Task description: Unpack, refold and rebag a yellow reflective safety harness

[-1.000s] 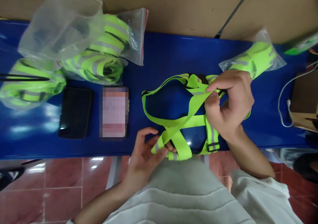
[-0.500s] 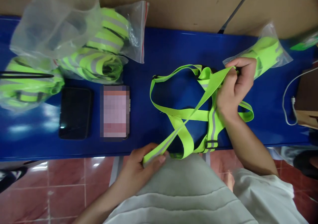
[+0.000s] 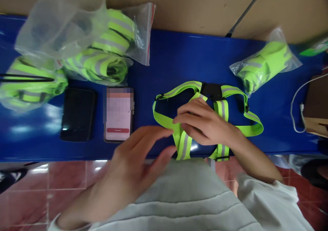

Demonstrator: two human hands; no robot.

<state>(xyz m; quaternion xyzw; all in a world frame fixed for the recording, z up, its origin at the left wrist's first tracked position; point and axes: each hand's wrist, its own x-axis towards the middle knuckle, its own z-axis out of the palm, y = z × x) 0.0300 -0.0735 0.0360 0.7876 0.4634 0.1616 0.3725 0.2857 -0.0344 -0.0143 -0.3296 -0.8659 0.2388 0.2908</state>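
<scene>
A neon-yellow reflective harness [image 3: 222,109] with grey stripes lies spread on the blue table, its straps joined at the top by a black buckle [image 3: 212,91]. Over its left vertical strap is my right hand [image 3: 205,121], fingers loosely bent and spaced apart; the thumb is hidden. This hand covers part of the strap, and whether it presses on it I cannot tell. My left hand [image 3: 135,162] is just left of the same strap, slightly blurred, with thumb and fingers apart and nothing between them. The harness's lower ends reach the table's front edge, by my shirt.
Bagged reflective straps [image 3: 97,65] are piled at the left under a clear plastic bag [image 3: 61,22]. Two phones lie nearby, one dark [image 3: 78,114], one lit [image 3: 118,118]. Another bagged harness [image 3: 266,65] is at the right, near a white cable [image 3: 292,111]. Cardboard [image 3: 192,9] lines the table's back.
Both hands have let go of the twisted strap, which now lies flatter. My right hand has moved left and down; my left hand has opened. The black buckle and right-hand bag are now uncovered.
</scene>
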